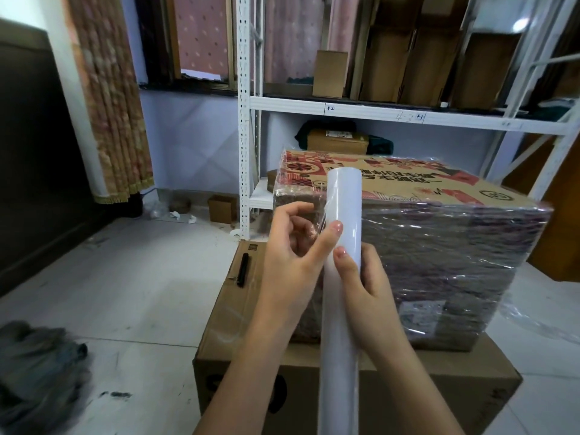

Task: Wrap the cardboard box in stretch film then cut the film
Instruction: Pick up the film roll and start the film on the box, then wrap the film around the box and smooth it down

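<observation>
Clear film is already covering the cardboard box (439, 233); the right hand (370, 296) is gripping the film roll (343, 215), the left hand (295, 255) pinching its film edge. Cutting with the black knife (242, 269) probably comes next.

Film roll (342, 277) leaves bottom edge; dark heap (37, 372) blurred.
</observation>
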`<state>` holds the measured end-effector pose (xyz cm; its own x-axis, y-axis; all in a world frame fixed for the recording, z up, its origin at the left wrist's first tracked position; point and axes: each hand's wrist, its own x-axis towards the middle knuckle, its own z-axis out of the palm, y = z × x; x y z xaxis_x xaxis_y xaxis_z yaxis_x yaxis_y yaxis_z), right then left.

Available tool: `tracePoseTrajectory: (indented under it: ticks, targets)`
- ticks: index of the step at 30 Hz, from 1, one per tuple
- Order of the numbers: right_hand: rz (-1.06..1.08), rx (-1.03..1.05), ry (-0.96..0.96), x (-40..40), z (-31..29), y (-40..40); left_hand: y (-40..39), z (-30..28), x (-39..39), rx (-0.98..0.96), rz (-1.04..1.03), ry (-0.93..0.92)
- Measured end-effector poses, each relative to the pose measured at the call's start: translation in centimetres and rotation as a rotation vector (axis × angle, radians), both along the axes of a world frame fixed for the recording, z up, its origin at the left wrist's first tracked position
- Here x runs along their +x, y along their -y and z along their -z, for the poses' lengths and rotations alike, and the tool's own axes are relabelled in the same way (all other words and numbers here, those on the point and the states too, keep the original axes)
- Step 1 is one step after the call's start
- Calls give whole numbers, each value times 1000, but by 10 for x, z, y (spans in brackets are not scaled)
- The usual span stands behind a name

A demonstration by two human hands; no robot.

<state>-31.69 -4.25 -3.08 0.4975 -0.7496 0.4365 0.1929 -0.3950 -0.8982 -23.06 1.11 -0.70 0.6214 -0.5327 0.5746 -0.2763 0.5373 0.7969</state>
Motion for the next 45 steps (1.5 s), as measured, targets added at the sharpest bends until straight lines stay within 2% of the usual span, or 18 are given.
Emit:
tracePoseTrajectory:
  ticks: [4, 9, 13, 15, 17, 19, 23, 26, 30, 42, 45]
  targets:
    - [4, -21, -38, 2, 3, 0, 1, 2, 4, 0, -174, 131]
    - [-2, 23, -14, 6, 4, -3, -1, 2, 9, 34, -223, -3]
    - [-7, 4, -7, 7, 4, -5, -3, -7, 8, 72, -14, -91]
    - [-14, -1, -5, 8, 4, -4, -5, -8, 10, 122, -3, 3]
    - [-11, -2, 1, 9, 3, -4, -6, -8, 13, 158, -102, 109]
    - [-4, -13, -4, 9, 3, -5, -6, -7, 15, 124, -169, 112]
    - [-18, 2, -34, 9, 4, -6, -9, -7, 19, 119, -189, 13]
    - [-17, 18, -37, 9, 3, -6, -13, -10, 23, 92, -137, -130]
    - [-17, 31, -54, 9, 7, -4, -15, -12, 25, 60, -67, -213]
    - [12, -7, -100, 20, 3, -4, 0, -8, 53, -20, 57, -405]
    - [50, -57, -179, 23, 2, 0, 7, -7, 59, -8, -40, -343]
